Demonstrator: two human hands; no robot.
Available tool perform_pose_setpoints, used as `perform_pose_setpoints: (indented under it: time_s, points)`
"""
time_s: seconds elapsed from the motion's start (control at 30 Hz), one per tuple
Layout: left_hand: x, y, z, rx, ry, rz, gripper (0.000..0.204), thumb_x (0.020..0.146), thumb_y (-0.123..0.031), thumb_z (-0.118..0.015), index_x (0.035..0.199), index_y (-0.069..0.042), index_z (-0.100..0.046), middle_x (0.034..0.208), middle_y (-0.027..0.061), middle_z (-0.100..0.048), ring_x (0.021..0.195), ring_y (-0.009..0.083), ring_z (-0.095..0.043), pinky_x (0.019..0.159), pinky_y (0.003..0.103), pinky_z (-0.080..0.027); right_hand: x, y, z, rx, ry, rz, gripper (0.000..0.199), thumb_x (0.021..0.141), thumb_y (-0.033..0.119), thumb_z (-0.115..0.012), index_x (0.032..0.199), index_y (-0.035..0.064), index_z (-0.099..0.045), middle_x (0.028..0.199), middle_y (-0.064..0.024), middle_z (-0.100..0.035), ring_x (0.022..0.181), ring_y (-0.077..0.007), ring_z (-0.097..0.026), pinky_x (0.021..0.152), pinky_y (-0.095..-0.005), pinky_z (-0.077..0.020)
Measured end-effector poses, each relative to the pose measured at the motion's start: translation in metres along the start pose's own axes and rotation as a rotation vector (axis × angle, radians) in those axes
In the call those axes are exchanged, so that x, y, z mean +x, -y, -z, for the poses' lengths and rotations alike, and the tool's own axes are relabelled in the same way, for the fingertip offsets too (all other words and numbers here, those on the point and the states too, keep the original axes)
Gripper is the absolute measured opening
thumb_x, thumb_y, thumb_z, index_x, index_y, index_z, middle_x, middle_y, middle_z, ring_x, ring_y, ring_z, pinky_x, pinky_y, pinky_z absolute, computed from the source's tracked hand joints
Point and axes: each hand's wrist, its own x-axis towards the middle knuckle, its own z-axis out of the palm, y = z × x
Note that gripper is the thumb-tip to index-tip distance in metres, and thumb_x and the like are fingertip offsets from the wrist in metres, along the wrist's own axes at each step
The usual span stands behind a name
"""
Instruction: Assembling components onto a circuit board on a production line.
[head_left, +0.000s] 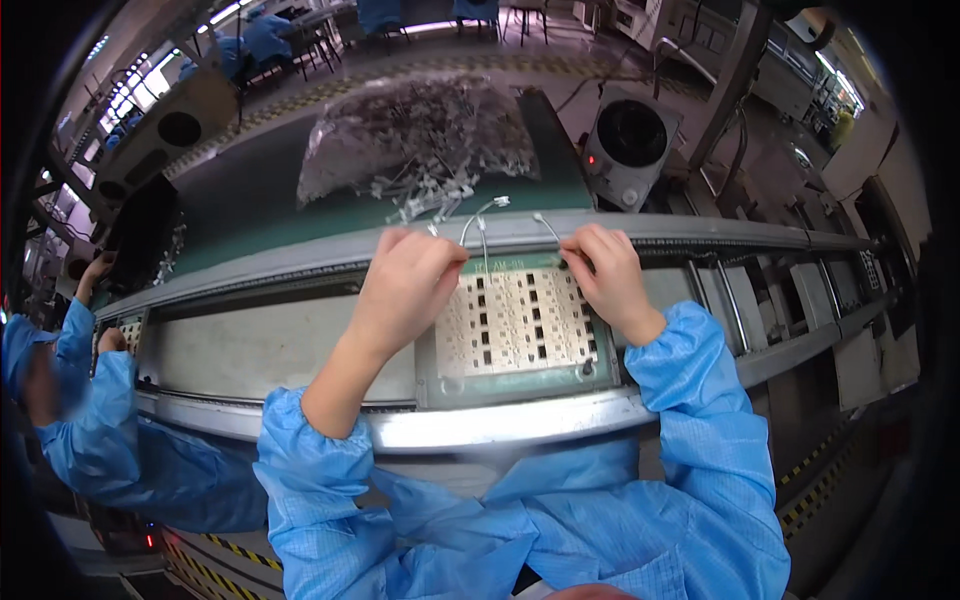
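A pale panel (515, 345) with rows of black and small parts lies in a green carrier (510, 388) on the conveyor in front of me. My left hand (408, 285) is closed in a pinch over its far left corner. From those fingers a thin wire lead (466, 230) curves up to a white connector (501, 202). Another lead (486, 250) stands beside it over the panel's far edge; its lower end is hard to make out. At the far right corner my right hand (610, 275) pinches a short wire lead (548, 228) with a small pale tip.
Beyond the rail (400, 248), a clear plastic bag (330, 150) full of white-ended leads lies on a green bench (235, 215); some spill toward me. A fan unit (630, 140) with a red light stands right of it. At left a co-worker's blue sleeve (110, 385) reaches over the same line.
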Motion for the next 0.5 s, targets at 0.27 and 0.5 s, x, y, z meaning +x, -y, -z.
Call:
perform_pose_setpoints:
  time_s: [0.27,0.5]
  points:
    - [-0.009,0.009,-0.009,-0.021,0.138,0.075,0.013,0.086,-0.008,-0.071,0.091,-0.009,-0.059,0.078,0.0043,-0.065,0.078,0.0239,-0.064,0.084,0.037,-0.044,0.002,-0.003,-0.011,0.024,0.211,-0.007,0.006,0.086,0.012,-0.073,0.090,0.0072,-0.071,0.083,-0.0024,-0.065,0.084,-0.0225,-0.059,0.081,-0.0363,-0.0392]
    - [-0.007,0.008,-0.002,0.047,0.084,0.061,0.013,0.087,-0.008,-0.070,0.091,-0.010,-0.058,0.076,0.0014,-0.064,0.075,0.0215,-0.064,0.084,0.037,-0.044,-0.001,0.002,-0.010,-0.006,0.305,-0.022,0.008,0.088,0.010,-0.071,0.095,0.0077,-0.073,0.086,-0.0020,-0.067,0.088,-0.0215,-0.060,0.088,-0.0361,-0.0368]
